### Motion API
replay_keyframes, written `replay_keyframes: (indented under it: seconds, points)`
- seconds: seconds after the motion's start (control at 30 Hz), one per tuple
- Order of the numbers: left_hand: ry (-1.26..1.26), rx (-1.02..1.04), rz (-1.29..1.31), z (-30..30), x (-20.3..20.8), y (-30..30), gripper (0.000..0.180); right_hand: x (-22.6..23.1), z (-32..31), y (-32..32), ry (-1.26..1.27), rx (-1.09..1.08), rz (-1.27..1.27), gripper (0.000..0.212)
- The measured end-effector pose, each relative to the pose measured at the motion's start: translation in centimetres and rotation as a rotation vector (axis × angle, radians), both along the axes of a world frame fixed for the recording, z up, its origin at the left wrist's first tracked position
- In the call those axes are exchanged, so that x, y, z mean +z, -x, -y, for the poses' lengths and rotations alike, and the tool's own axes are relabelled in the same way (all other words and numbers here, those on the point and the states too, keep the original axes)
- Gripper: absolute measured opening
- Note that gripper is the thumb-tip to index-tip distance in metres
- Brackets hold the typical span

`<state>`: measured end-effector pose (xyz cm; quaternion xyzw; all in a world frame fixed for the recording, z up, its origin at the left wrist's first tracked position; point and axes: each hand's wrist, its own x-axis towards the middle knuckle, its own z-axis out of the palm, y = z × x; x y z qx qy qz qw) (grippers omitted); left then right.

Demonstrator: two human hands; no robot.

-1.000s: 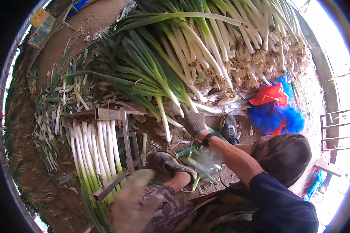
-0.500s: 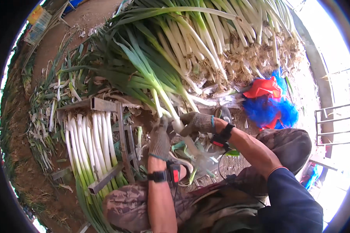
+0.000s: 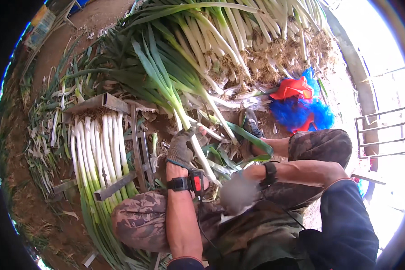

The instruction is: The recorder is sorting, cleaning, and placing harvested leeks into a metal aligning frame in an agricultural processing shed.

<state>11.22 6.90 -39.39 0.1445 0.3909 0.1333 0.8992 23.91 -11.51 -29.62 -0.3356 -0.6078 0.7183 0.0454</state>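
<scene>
My left hand (image 3: 183, 145), in a grey-green knit glove, is closed around a large leek (image 3: 200, 155). Its dark green leaves fan out toward the far pile, and its white stalk slants down toward my lap. A second white stalk lies close beside it at the hand. My right hand (image 3: 239, 193) is a grey blur over my lap, near the stalk's lower end; its fingers are smeared by motion. Something pale shows just under it, too blurred to name. Loose green leaves (image 3: 252, 137) lie between the stalk and my shoe.
A big pile of leeks (image 3: 220, 38) with hairy roots lies ahead. At left, a metal frame (image 3: 117, 104) holds a row of cleaned white leeks (image 3: 99, 144). Leaf scraps (image 3: 45, 139) litter the ground beyond it. A blue and red plastic bundle (image 3: 301, 101) sits at right.
My right hand has left the stalk beside my left hand and swept down and toward my lap. More of the white stalk is bared. The view has shifted slightly.
</scene>
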Motion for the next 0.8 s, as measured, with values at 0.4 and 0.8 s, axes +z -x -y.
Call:
replay_keyframes:
  seconds: [0.4, 0.8]
  points:
    - [-0.586, 0.115, -0.301, 0.4, 4.9, -1.5, 0.026, -18.8, -1.7, -15.0, -0.073, -0.685, 1.061, 0.071]
    - [0.013, 0.045, -0.071, 8.6, -5.5, 0.7, 0.04, -11.5, -6.7, -5.3, -0.283, -0.641, 0.568, 0.033]
